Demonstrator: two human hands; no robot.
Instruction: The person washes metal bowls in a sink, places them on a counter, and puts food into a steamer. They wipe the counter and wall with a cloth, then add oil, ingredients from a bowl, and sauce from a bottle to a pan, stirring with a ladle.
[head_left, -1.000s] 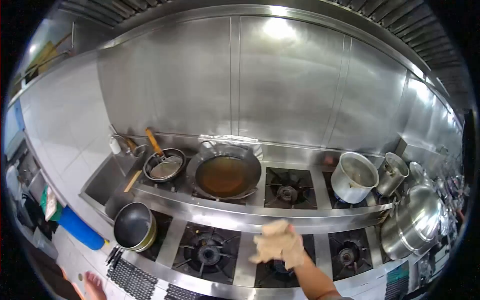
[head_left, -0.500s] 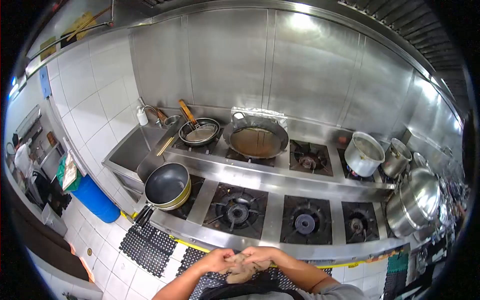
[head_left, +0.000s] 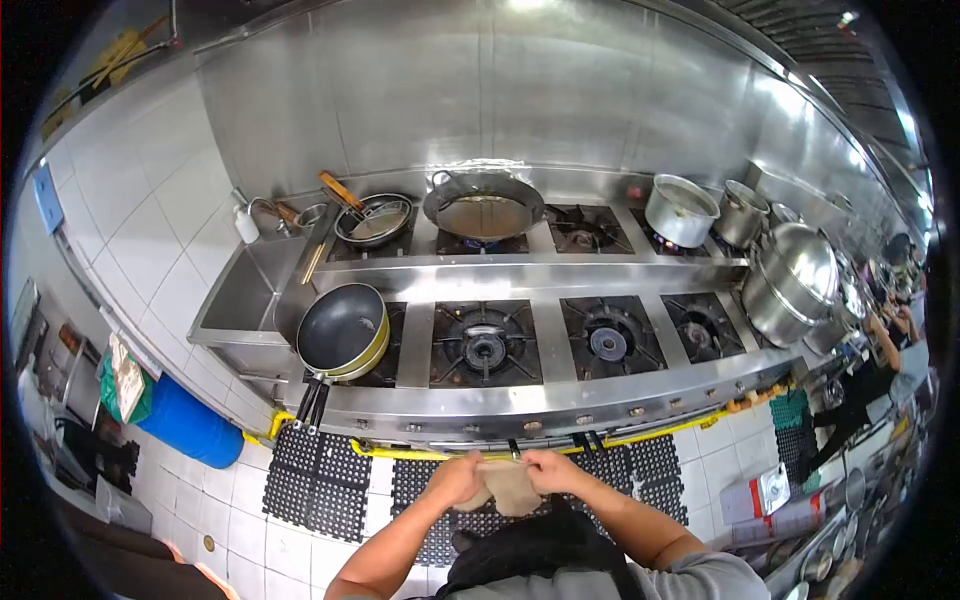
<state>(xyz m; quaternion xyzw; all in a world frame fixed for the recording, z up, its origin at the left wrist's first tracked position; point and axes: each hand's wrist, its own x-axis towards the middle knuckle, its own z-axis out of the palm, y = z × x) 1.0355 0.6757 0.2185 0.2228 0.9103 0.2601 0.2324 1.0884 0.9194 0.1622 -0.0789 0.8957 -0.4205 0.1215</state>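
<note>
A tan cloth [head_left: 512, 488] hangs between my two hands, low in the view and just in front of the stove's front edge. My left hand [head_left: 458, 478] is closed on its left upper corner. The right upper part of the cloth is pinched in my right hand [head_left: 548, 472]. Behind the hands runs the stove's steel front panel [head_left: 480, 415] with its knobs. Two nested pans, dark inside and yellow-green outside [head_left: 345, 330], sit on the front left burner with their handles pointing towards me.
A wok of brown liquid [head_left: 486, 212] and a pan with a strainer [head_left: 376, 222] stand on the back burners. Pots [head_left: 682, 210] and a large steamer [head_left: 790, 285] are at the right. A sink [head_left: 240, 290] and blue barrel [head_left: 190, 420] are left. People work at far right.
The view has tilted down and shifted right. My hands have spread the bunched cloth so that it hangs flatter. More of the stove front and people at the right now show.
</note>
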